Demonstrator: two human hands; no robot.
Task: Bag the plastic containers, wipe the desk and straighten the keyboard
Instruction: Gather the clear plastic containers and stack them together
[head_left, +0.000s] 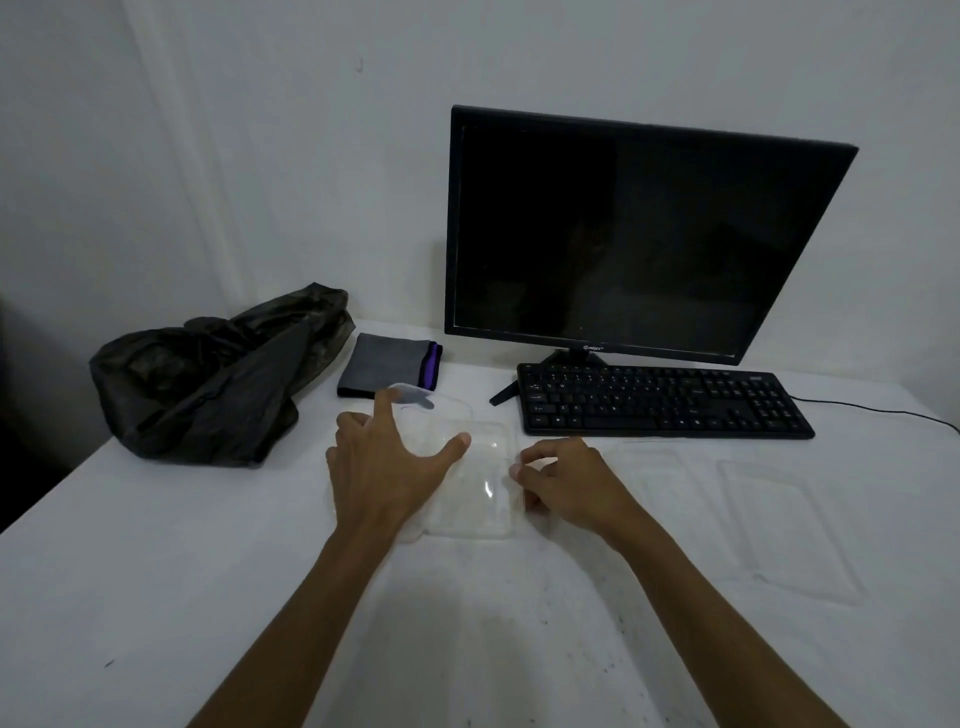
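Observation:
A clear plastic container (475, 486) lies on the white desk (156, 571) in front of me. My left hand (384, 467) rests spread on its left side, fingers apart. My right hand (563, 480) pinches the container's right edge between thumb and fingers. Another clear container (652, 467) lies flat to the right, and a further one (779, 519) beyond it. A crumpled black plastic bag (208, 384) sits at the back left. A folded grey cloth (389, 366) with a purple stripe lies beside the bag. The black keyboard (660, 402) sits slightly askew before the monitor.
A dark monitor (634, 234) stands at the back on its stand. The keyboard's cable (883, 410) trails off to the right. A small clear lid or scrap (415, 395) lies just past my left fingers. The desk's left edge drops away near the bag.

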